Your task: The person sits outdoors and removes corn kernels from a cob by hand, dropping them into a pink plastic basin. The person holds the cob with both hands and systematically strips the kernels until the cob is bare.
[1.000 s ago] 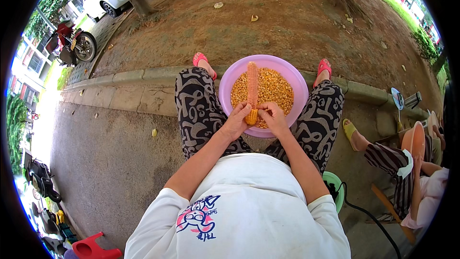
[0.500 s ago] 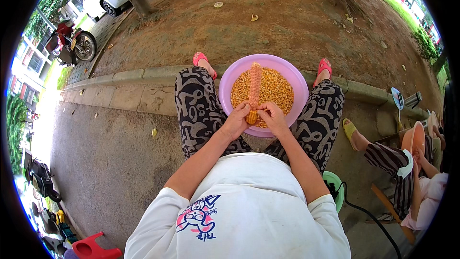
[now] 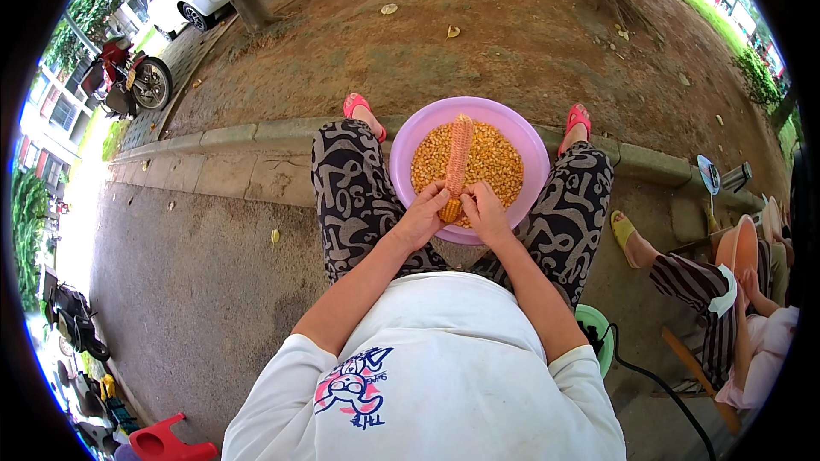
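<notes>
Between my knees rests a purple plastic basin (image 3: 537,166) with loose yellow corn kernels (image 3: 493,158) in it. Over its near side I hold a corn cob (image 3: 459,149), its bare pinkish length pointing away from me. Kernels remain only around the near end. My left hand (image 3: 424,215) is closed round that end from the left. The fingers of my right hand (image 3: 487,212) are bent against the kernels on the cob's right side; the fingertips are partly hidden.
A raised kerb (image 3: 231,143) runs beyond my feet, with bare soil behind it. A green bucket (image 3: 595,333) and a black cable (image 3: 658,376) are by my right hip. Another person sits at the right with an orange basin (image 3: 740,248). A red stool (image 3: 171,441) stands at lower left.
The cob's far end has tilted slightly to the right. My right hand has shifted a little at the kernels, while my left hand keeps its hold.
</notes>
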### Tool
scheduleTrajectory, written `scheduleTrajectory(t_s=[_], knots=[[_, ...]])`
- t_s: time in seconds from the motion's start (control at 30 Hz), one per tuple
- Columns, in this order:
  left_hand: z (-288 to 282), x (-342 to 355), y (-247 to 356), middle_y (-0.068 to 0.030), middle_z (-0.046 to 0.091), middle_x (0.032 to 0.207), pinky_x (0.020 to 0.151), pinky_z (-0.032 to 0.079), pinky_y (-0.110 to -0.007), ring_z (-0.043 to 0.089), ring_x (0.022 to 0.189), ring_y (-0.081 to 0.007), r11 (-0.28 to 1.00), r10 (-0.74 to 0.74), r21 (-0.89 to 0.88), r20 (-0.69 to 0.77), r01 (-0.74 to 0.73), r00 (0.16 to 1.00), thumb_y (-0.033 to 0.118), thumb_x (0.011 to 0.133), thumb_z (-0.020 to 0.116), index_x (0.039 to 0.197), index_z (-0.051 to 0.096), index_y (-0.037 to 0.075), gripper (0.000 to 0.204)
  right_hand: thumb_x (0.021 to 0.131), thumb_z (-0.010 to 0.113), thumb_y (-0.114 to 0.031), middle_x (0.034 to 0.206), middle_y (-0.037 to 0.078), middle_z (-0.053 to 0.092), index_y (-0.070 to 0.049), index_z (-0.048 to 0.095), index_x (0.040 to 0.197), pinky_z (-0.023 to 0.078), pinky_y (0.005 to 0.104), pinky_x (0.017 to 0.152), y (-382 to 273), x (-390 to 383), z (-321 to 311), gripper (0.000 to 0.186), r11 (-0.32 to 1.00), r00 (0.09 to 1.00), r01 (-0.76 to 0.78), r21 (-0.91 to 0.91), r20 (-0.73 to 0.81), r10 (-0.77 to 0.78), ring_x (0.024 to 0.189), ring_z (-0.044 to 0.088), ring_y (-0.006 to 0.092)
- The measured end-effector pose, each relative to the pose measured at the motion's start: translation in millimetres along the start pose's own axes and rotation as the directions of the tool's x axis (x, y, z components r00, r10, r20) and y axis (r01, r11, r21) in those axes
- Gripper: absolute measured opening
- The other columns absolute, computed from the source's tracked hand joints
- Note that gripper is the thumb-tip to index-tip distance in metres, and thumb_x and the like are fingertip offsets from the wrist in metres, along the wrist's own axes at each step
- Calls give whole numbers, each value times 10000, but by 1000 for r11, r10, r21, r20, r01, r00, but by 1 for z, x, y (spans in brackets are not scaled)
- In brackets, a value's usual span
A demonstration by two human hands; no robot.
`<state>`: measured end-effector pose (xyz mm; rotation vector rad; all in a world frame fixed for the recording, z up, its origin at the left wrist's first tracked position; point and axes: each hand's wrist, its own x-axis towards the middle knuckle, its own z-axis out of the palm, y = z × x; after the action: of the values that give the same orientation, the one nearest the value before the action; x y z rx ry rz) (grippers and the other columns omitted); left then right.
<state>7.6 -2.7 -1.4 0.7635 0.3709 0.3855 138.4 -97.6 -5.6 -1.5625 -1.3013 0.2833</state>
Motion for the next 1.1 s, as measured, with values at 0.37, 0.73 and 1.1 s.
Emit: scheduleTrajectory(t_s=[0.37, 0.73, 1.1], knots=[[1, -1, -1, -76, 486, 1202, 977, 416, -388, 500, 1117, -200, 997, 27, 73, 10, -28, 1000, 186, 925, 527, 1244, 388, 64, 368, 848, 553, -114, 851, 181, 519, 19, 515, 887, 435, 404, 690, 2, -1, 1, 145, 999, 999, -34, 28, -6, 34, 784, 537, 346], [3, -3, 2, -75, 487, 1199, 989, 404, -378, 496, 1122, -190, 999, 9, 35, 19, -9, 1000, 151, 907, 550, 1245, 388, 60, 387, 859, 552, -115, 821, 173, 513, 14, 512, 873, 426, 402, 677, 5, 1, 2, 136, 999, 1000, 2, 53, 13, -2, 770, 531, 339], [2, -3, 2, -71, 492, 1197, 989, 400, -377, 494, 1126, -190, 999, 9, 46, 24, -10, 1000, 154, 904, 554, 1243, 398, 58, 385, 886, 514, -134, 820, 187, 505, 23, 501, 867, 424, 404, 678, 3, 0, 5, 159, 1000, 1000, -14, 16, -9, 14, 761, 523, 345]])
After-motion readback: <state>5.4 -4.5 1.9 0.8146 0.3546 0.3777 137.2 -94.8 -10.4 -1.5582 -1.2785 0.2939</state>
